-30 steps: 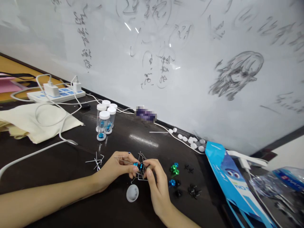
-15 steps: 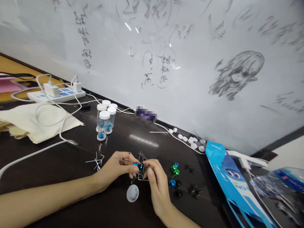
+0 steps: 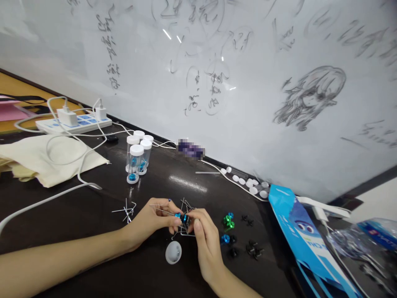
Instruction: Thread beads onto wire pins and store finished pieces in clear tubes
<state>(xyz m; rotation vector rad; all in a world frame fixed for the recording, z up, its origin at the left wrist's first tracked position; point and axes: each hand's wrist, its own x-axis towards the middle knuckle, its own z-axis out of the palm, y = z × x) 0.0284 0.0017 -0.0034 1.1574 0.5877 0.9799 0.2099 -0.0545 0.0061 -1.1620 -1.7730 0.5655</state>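
Both my left hand [image 3: 151,220] and right hand [image 3: 206,240] pinch the blue part [image 3: 178,215] between them, over the rods [image 3: 187,235] on the bench [image 3: 130,277]; if either slips, it could drop into that tangle.

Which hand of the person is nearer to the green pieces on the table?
Right. The right hand is just left of the green pieces, not touching them; the left hand is farther away, beyond the right hand.
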